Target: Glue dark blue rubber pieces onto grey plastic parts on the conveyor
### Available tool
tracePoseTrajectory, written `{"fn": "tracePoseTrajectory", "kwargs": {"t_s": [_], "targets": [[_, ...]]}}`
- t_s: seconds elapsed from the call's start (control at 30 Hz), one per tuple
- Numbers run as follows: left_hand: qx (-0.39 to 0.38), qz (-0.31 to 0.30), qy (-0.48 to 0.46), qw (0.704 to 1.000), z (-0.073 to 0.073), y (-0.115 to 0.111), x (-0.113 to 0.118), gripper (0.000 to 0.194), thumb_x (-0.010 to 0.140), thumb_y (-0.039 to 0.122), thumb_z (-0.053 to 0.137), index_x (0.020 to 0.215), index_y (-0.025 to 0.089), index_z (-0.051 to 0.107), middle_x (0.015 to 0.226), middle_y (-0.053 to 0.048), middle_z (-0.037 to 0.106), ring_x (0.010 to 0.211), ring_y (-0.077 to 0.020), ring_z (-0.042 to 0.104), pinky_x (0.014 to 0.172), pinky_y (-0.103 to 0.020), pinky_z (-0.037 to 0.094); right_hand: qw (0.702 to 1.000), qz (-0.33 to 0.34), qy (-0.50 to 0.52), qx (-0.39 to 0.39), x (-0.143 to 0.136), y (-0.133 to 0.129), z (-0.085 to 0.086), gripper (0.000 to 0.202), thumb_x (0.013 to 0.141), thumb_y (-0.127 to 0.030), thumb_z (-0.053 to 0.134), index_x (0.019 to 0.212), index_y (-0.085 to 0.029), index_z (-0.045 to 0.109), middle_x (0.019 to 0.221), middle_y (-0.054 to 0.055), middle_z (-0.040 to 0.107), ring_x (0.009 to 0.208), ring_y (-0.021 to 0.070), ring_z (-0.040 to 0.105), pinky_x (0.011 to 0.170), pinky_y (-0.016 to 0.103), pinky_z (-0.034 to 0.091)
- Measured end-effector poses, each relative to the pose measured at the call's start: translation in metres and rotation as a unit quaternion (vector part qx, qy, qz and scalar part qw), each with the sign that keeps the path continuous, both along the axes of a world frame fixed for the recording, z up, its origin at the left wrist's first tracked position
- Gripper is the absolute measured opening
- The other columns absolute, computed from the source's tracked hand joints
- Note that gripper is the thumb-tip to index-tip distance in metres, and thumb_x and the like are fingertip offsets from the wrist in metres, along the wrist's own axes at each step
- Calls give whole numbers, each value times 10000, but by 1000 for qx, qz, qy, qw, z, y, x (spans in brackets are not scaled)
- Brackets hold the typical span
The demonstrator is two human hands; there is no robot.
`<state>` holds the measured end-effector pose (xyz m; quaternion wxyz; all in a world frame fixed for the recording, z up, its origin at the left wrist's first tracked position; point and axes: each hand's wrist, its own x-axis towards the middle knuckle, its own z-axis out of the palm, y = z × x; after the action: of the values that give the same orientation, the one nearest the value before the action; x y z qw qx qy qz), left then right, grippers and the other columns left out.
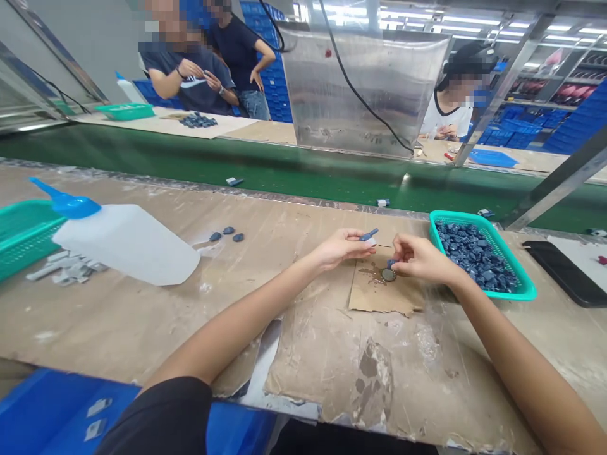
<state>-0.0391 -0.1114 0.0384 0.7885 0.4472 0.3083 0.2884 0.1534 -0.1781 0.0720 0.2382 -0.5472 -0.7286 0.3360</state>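
Note:
Between the fingers of my left hand [344, 248] is a small grey-and-white part with a dark blue stem [368, 235]. My right hand [420, 258] pinches a small dark blue piece [391, 263] just above a round shallow cap [388, 275]; whether the two touch I cannot tell. The cap lies on a stained square of cardboard [374, 300]. Close by on the right, a green basket [530, 287] is full of dark blue pieces [474, 256].
A white bottle with a blue nozzle [128, 243] lies left, beside grey parts [71, 268] and several dark pieces [228, 231]. A black phone [566, 272] lies far right. Beyond runs a green conveyor belt [190, 167] with small parts; people work across it.

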Motion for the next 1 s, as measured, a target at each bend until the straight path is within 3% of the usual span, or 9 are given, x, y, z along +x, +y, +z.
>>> {"fn": "tracePoseTrajectory", "kwargs": {"t_s": [0.1,0.23,0.37,0.53,0.67,0.83,1.0], "targets": [[-11,-23,-3,1000,-4,-7,4,310,565,169,800,821,90,643,829,-73,674,772,-129,644,792,-247,493,979,-92,181,-24,4,3,5,370,574,-284,708,712,-215,372,671,-31,556,678,165,582,635,291,439],[-5,-23,-14,1000,-1,-15,9,336,545,199,813,827,101,660,825,-59,670,755,-107,628,797,-242,482,944,-164,283,-32,-1,4,3,457,500,-328,770,683,-216,366,630,-50,537,678,153,588,647,274,427],[-5,-12,-20,1000,2,-18,9,366,521,205,823,828,99,656,824,-49,666,736,-102,623,804,-259,481,931,-184,310,-55,-10,4,-2,456,460,-284,782,665,-209,382,605,-54,546,638,134,566,614,252,412],[-8,-2,-6,1000,1,-20,9,416,461,238,845,804,93,661,773,-49,670,713,-112,623,714,-228,494,927,-202,312,-38,-14,5,-9,448,439,-250,784,648,-204,390,591,-61,536,595,115,527,581,237,396],[14,24,-11,1000,1,-22,11,361,497,212,820,803,94,669,753,-39,670,690,-105,616,688,-219,494,923,-209,323,-13,-19,3,-12,456,452,-268,792,635,-210,378,578,-60,531,602,123,536,596,247,410],[110,96,-12,989,4,-28,16,265,593,165,736,843,97,677,794,-35,671,694,-99,598,690,-215,485,921,-200,333,21,-25,-2,-10,462,522,-338,782,625,-214,349,613,-31,579,599,127,543,606,264,427],[222,151,-11,963,11,-46,16,204,686,190,661,876,115,662,950,-68,675,844,-159,618,766,-249,489,925,-161,331,99,-30,-10,-3,392,608,-304,751,618,-208,372,604,-41,544,671,139,580,624,258,457]]}}
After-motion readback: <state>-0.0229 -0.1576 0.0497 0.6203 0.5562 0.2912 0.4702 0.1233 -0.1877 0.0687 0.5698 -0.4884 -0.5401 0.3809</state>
